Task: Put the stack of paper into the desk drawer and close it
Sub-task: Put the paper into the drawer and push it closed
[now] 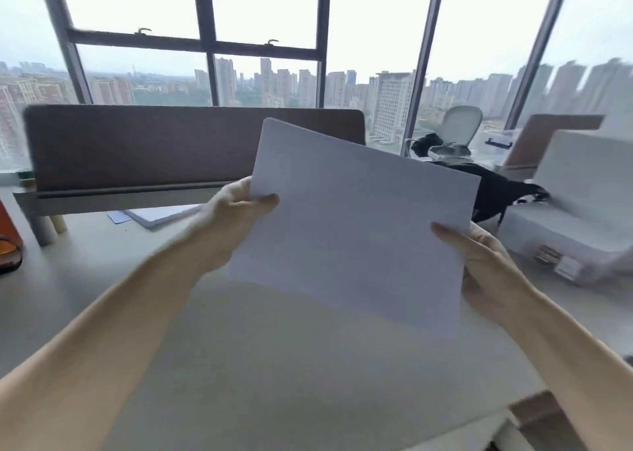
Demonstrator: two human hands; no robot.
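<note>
A white stack of paper (352,217) is held up above the desk (267,365), tilted with its face toward me. My left hand (236,214) grips its left edge, thumb on the front. Along the right edge, my right hand (479,265) grips the stack with the thumb on the front too. The fingers of both hands are hidden behind the sheets. At the bottom right, past the desk's corner, a brown panel (537,416) shows; I cannot tell whether it is the drawer.
A brown partition screen (137,142) stands at the desk's far edge, with another pile of paper (161,215) lying below it. A white printer (582,207) and a black bag (496,193) sit to the right. An orange object (8,241) is at the left edge.
</note>
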